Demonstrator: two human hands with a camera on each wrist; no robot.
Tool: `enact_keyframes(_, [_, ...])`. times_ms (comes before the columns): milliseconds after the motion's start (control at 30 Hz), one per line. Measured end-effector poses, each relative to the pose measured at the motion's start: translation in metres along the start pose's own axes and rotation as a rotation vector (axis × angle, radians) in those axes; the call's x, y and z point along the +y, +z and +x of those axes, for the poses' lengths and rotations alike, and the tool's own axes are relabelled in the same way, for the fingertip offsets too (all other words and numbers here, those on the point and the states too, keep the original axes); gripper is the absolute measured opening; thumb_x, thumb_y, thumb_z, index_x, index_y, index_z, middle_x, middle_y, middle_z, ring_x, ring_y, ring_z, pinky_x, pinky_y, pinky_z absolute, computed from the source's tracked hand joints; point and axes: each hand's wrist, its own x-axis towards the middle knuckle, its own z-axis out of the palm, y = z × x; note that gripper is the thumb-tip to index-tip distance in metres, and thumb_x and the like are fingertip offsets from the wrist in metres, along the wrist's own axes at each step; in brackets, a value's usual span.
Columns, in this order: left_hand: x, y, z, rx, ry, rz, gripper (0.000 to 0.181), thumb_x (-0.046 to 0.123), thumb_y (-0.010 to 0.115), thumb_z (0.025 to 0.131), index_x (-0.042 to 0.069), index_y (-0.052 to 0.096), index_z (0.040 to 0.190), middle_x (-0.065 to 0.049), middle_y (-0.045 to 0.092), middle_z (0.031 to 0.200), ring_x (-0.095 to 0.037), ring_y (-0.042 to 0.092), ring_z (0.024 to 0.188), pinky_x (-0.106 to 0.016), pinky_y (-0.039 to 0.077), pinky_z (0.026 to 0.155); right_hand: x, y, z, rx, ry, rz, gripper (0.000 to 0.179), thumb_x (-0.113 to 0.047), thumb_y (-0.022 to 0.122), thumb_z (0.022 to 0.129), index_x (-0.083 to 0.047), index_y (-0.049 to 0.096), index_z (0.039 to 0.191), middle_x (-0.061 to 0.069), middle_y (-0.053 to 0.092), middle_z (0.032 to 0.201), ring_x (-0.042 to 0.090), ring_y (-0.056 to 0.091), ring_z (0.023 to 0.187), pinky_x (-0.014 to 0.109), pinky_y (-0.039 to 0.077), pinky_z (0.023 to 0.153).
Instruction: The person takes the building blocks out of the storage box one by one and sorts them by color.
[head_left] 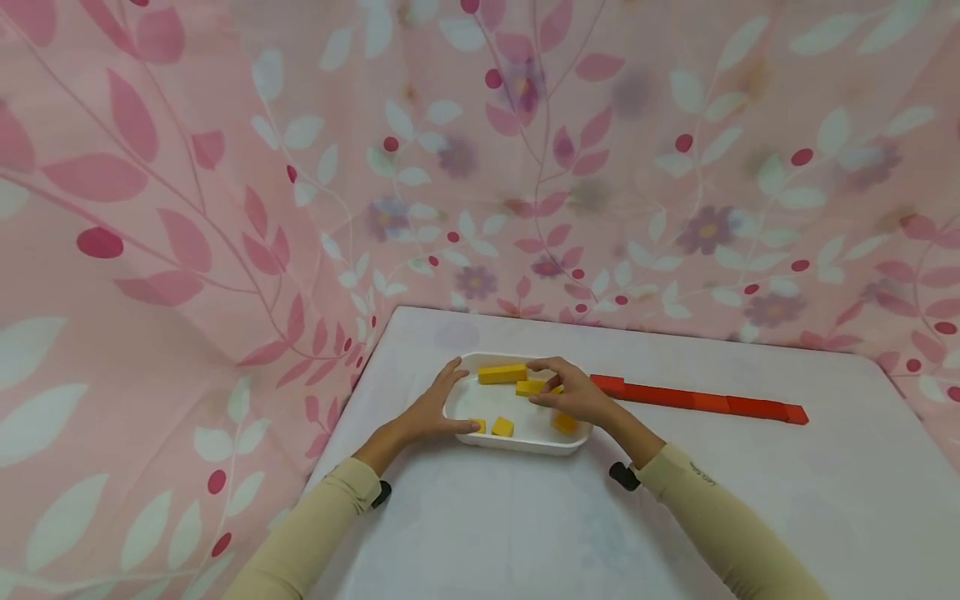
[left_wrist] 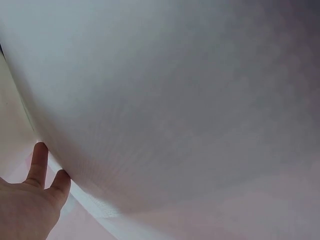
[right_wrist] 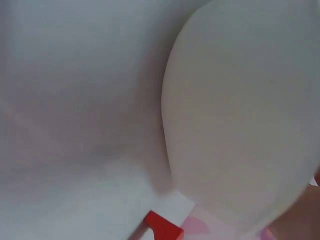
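A white tray holds several yellow blocks. At its left end is my left hand, fingers spread along the rim and thumb reaching over the front left corner to a small yellow block. In the left wrist view, straight fingers of that hand touch a pale edge. Over the right part of the tray, my right hand pinches a yellow block between thumb and fingers. Its index fingertip is right at the end of a longer yellow block along the back wall.
A row of red blocks stretches to the right of the tray, its left end close to my right hand. A white cloth covers the table. Pink floral curtains hang behind and on the left.
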Motion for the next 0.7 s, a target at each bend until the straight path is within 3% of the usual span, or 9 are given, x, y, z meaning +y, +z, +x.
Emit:
enact_keyframes(333, [-0.003, 0.006, -0.002, 0.005, -0.006, 0.001, 0.104, 0.061, 0.078, 0.074, 0.022, 0.026, 0.155, 0.005, 0.0, 0.168, -0.026, 0.014, 0.153, -0.059, 0.024, 0.119, 0.007, 0.017, 0.012, 0.056, 0.037, -0.154, 0.061, -0.033, 0.079, 0.083, -0.02, 0.057, 0.138, 0.006, 0.059, 0.137, 0.017, 0.062, 0.092, 0.027, 0.058, 0.075])
enact_keyframes(533, [-0.004, 0.005, 0.0, 0.014, -0.01, 0.007, 0.105, 0.064, 0.077, 0.073, 0.023, 0.025, 0.155, 0.011, -0.001, 0.167, -0.023, 0.014, 0.153, -0.057, 0.025, 0.119, 0.011, 0.021, 0.019, 0.051, 0.019, -0.141, 0.061, -0.03, 0.077, 0.086, -0.02, 0.053, 0.142, 0.005, 0.055, 0.141, 0.019, 0.061, 0.098, 0.03, 0.059, 0.079])
enact_keyframes(700, [-0.007, 0.003, 0.002, 0.013, -0.008, 0.018, 0.103, 0.063, 0.077, 0.073, 0.024, 0.026, 0.153, 0.009, -0.001, 0.167, -0.023, 0.014, 0.153, -0.056, 0.025, 0.12, 0.011, 0.026, 0.025, 0.055, -0.024, -0.138, 0.062, -0.025, 0.076, 0.087, -0.018, 0.051, 0.144, 0.007, 0.054, 0.142, 0.019, 0.059, 0.097, 0.03, 0.058, 0.084])
